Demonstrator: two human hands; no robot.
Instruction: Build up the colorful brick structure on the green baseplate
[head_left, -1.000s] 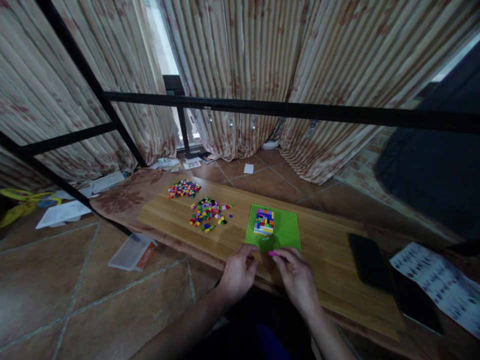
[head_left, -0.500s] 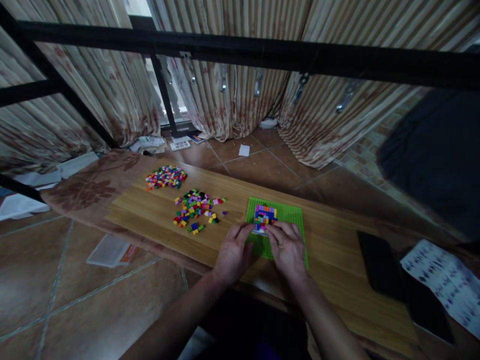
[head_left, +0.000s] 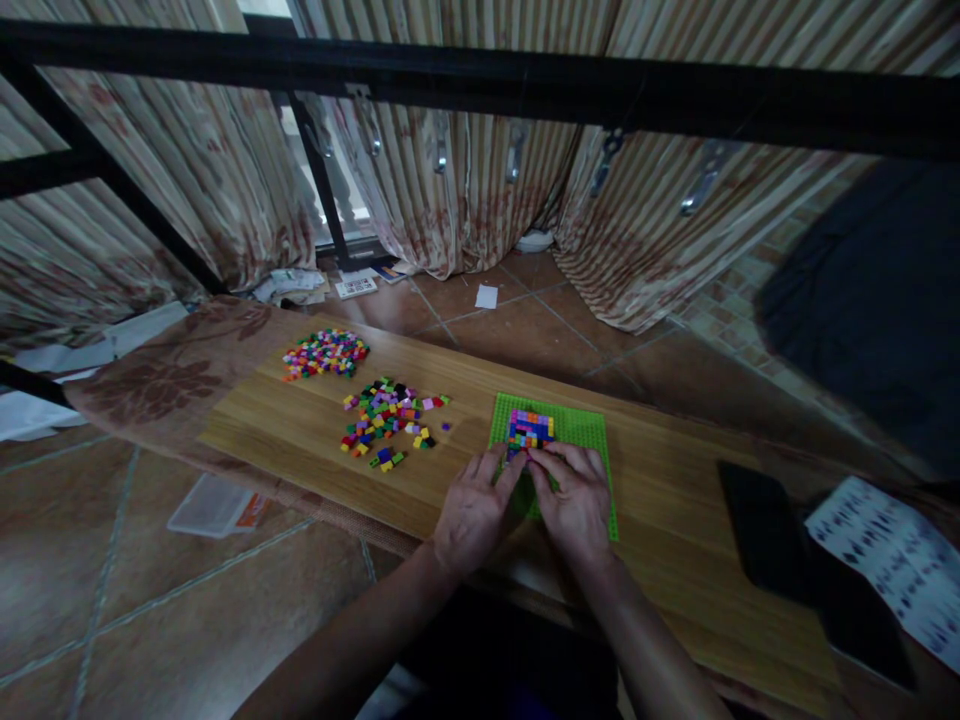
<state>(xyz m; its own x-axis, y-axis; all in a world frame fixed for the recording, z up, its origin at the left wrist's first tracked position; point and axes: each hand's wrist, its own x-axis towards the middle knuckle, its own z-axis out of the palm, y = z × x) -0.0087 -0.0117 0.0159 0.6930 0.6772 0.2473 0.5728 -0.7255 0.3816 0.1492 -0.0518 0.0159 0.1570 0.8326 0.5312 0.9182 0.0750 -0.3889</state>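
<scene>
Left hand (head_left: 471,508) and right hand (head_left: 576,498) at lower centre, fingertips against the multicoloured brick build (head_left: 532,426) (whether grasping, cannot tell), green baseplate (head_left: 585,428) beneath.

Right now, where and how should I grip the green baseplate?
Perhaps pinch the green baseplate at its far right corner, coming from the right: that corner is flat and bare, while the left hand, right hand and coloured bricks cover other parts.

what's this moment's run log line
left hand: at block build | right hand: at build's near edge | green baseplate: under build | loose bricks: two piles at left
</scene>
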